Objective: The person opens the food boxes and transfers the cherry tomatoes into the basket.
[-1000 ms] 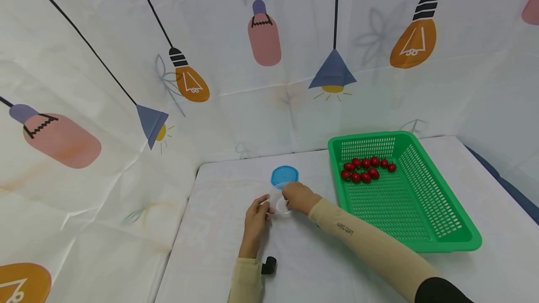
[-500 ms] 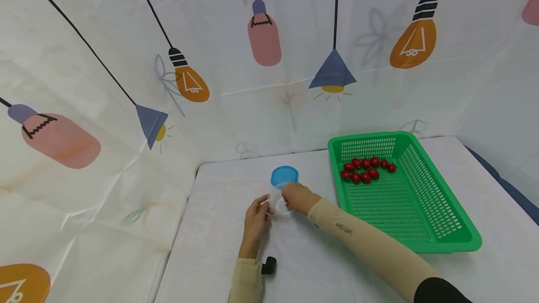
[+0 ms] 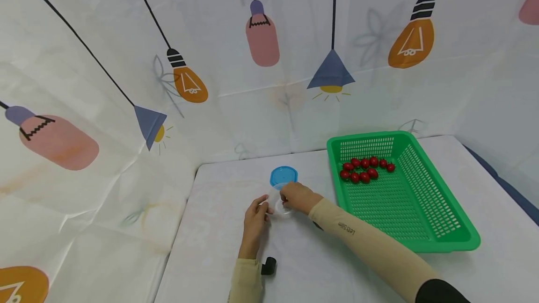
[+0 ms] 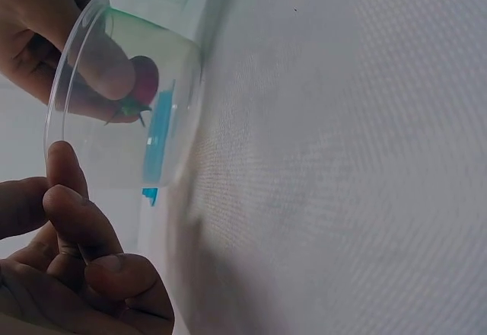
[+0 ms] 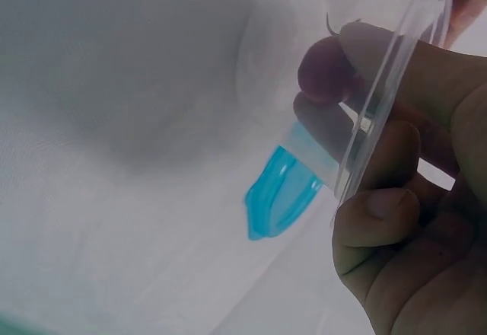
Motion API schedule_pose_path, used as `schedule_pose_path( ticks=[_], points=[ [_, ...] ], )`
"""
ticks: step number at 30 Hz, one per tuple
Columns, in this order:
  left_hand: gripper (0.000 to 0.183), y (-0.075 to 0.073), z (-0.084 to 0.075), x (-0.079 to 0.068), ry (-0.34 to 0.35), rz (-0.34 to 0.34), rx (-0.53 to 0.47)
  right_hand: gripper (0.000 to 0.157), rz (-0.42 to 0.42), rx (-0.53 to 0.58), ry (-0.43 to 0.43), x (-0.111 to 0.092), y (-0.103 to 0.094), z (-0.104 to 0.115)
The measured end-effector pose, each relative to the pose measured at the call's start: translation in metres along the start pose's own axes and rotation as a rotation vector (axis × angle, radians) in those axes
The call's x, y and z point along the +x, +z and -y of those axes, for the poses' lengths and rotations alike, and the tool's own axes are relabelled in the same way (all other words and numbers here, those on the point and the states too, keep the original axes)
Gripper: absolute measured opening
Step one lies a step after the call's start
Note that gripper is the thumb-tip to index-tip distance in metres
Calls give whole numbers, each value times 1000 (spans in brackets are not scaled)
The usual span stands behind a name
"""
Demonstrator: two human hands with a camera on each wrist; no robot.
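A clear plastic container stands on the white table between both hands. My left hand pinches its rim at the near left side, the other fingers loosely bent. My right hand reaches over the rim, thumb and fingertips inside the container, and pinches a red cherry tomato with its green stem attached. In the left wrist view this tomato shows through the wall, above the container's bottom. A round blue lid lies just behind the container.
A green basket stands on the right, holding several cherry tomatoes toward its back left. The right sleeve passes in front of it. A printed cloth hangs behind the table.
My right fingertips have shifted slightly within the container, and a trace of red now shows beneath them. The left hand stays at the rim; the head view has drifted a little.
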State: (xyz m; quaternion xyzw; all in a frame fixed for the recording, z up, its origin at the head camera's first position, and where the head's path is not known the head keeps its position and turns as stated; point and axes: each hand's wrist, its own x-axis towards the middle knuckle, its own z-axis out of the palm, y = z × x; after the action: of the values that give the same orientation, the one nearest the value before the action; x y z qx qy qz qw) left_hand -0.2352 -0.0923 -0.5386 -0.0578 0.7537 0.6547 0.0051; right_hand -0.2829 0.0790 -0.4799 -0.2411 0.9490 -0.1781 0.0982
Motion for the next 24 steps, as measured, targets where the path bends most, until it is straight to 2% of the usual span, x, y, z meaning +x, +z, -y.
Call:
schedule_pose_path(
  ticks=[6,16,20,24],
  points=[
    [35,0,2,1,-4,-14,-2,9,-12,51,-18,-2,-5,0],
    [36,0,3,2,-15,-13,18,10,-96,178,-30,-10,-20,1],
    [37,-1,2,3,-32,-3,-2,11,-124,162,-24,-13,-27,1],
    [36,0,1,2,-36,-2,-5,10,-180,99,-39,-16,-33,0]
  ],
)
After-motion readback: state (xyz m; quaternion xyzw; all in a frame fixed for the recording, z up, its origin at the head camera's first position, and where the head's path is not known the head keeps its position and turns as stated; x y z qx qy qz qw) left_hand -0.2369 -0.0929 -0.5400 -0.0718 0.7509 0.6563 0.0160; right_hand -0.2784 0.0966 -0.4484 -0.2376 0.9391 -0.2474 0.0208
